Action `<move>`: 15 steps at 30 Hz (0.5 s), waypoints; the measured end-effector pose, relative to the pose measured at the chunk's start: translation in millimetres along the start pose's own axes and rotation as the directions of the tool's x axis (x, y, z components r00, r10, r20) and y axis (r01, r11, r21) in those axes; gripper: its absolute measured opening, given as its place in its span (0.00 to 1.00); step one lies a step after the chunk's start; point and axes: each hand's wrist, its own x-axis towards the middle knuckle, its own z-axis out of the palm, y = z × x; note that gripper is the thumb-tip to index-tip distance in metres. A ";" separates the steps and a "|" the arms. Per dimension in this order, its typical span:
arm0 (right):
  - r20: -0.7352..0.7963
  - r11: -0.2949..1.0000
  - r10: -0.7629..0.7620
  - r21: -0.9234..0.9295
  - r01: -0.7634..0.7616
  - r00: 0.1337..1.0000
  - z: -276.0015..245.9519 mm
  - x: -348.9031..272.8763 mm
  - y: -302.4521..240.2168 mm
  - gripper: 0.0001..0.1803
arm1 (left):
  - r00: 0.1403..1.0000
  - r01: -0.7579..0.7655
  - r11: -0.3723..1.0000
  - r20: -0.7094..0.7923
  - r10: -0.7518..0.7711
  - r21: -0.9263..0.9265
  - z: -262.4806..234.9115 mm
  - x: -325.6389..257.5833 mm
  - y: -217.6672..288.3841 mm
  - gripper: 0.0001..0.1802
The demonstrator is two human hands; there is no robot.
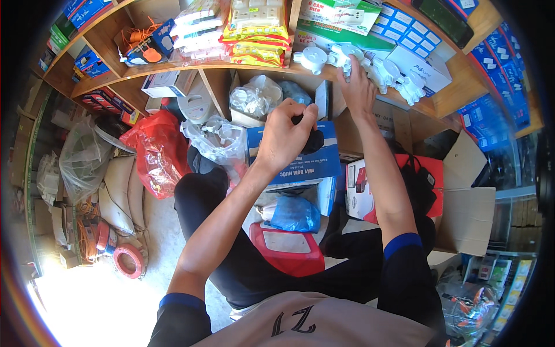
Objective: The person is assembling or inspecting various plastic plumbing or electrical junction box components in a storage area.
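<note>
My right hand [358, 92] reaches up to the shelf edge. Its fingers are closed on a white round plastic junction box [352, 51] with short pipe stubs. To its left lies a similar white junction box [314, 59]; several more white fittings [386, 74] are clustered to its right. My left hand [284, 132] is raised below the shelf with curled fingers. Something dark shows between its thumb and fingers, too hidden to name. Behind that hand is a blue cardboard box [312, 159].
Wooden shelves [133, 75] curve across the far side, holding yellow-red packs [257, 29] and a white box [422, 68]. Below are a white plastic bag [215, 139], a red bag [156, 151], a red stool [289, 255] between my legs and an open carton [465, 220] at right.
</note>
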 end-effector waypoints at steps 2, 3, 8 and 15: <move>-0.020 0.999 0.002 0.041 -0.001 1.000 3.3 -0.3 -1.5 0.24 | 1.000 0.001 1.000 -0.002 -0.001 -0.002 0.7 0.1 -1.5 0.24; -0.041 0.997 0.005 0.081 -0.002 0.999 4.7 -0.7 -1.5 0.22 | 1.000 0.001 1.000 -0.005 -0.001 -0.004 1.4 0.2 -2.4 0.24; -0.104 0.993 0.025 0.115 -0.013 0.994 7.7 -3.9 5.2 0.20 | 1.000 -0.010 1.000 -0.002 0.010 -0.007 2.7 2.5 -7.8 0.24; -0.027 0.984 0.116 0.140 -0.111 0.993 5.5 -6.1 20.0 0.21 | 1.000 -0.010 1.000 0.004 0.010 0.001 2.5 3.9 -6.5 0.24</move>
